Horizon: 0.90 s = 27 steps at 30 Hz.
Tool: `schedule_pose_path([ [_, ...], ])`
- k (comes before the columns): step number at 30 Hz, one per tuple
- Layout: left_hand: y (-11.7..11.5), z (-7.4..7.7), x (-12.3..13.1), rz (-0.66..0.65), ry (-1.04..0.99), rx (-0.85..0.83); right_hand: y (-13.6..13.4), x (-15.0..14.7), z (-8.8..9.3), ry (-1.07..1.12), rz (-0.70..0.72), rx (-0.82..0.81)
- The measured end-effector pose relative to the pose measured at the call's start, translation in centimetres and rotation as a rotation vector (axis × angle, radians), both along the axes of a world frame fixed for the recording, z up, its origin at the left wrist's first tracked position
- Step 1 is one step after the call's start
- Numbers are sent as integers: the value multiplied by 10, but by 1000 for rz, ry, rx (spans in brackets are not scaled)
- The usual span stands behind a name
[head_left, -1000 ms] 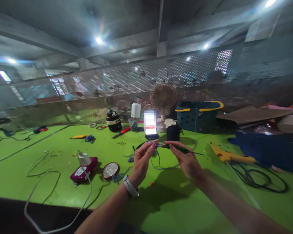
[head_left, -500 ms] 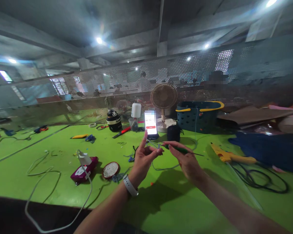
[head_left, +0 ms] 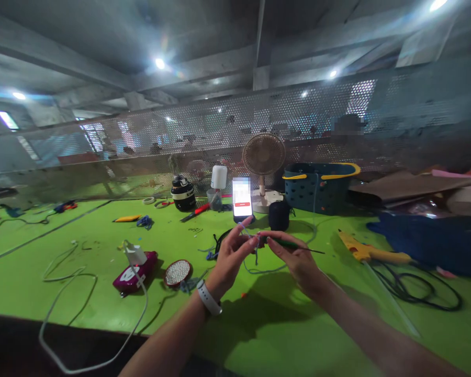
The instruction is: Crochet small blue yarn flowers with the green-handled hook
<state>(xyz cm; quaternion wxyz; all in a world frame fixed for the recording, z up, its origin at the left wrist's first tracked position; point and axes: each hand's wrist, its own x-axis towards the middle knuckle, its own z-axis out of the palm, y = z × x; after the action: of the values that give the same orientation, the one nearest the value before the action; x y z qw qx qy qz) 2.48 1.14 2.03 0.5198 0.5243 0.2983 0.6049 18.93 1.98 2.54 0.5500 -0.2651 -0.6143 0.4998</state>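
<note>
My right hand (head_left: 301, 266) grips a green-handled crochet hook (head_left: 291, 243), its thin dark shaft end sticking out to the right. My left hand (head_left: 231, 257), with a white watch strap at the wrist, pinches light blue yarn (head_left: 256, 257) between thumb and fingers. Its index finger points forward with the yarn over it. Both sets of fingertips meet at the hook's working end, which they hide. A short tail of yarn hangs beneath them. From there a strand curves over the green table (head_left: 275, 324) and up to a dark blue basket (head_left: 312, 191).
A lit phone (head_left: 242, 207) stands beyond my hands, before a small fan (head_left: 264, 154). A dark cylinder (head_left: 278, 215) sits to its right. On the right lies a yellow glue gun (head_left: 371, 252); on the left, a purple power block (head_left: 136, 273) with a white cable and a round studded piece (head_left: 178, 273).
My left index finger has bent lower, and the fingertips of both hands have come together at the yarn. A yarn tail now hangs below them. The hook has shifted slightly left.
</note>
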Motion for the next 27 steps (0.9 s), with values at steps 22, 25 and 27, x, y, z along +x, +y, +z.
schedule_pose_path([
  [22, 5, -1, -1, 75, -146, -21, 5, 2, 2, 0, -116, 189],
  [25, 5, 0, 0, 81, -155, -24, 5, 2, 1, -14, -110, 142],
  [27, 5, 1, 0, 86, -158, -26, 4, 3, 1, -27, -90, 90],
])
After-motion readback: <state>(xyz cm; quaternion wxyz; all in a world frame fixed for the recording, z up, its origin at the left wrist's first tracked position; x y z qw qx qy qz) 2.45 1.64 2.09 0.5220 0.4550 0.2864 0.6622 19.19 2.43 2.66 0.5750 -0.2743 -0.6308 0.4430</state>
